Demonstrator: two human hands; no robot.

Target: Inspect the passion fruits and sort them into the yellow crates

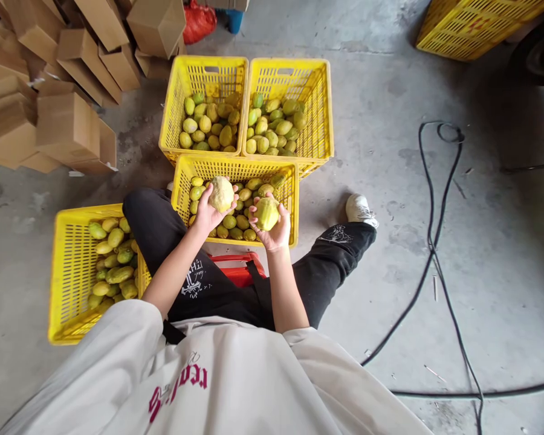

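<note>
Fruit in both fists, left hand (205,212) clutching a pale one (221,194), right hand (274,232) a green one (266,213), above the near crate (181,187), which looks well short of emptied.

Soft, even daylight fills the scene, bright without glare. Shadows are faint: a dim patch lies on the grey concrete floor (435,241) under the seated person's black-trousered legs (335,260). The picture is sharp throughout, with no motion blur. Wide-angle distortion bends the yellow slotted plastic crates (72,272) near the edges.
</note>
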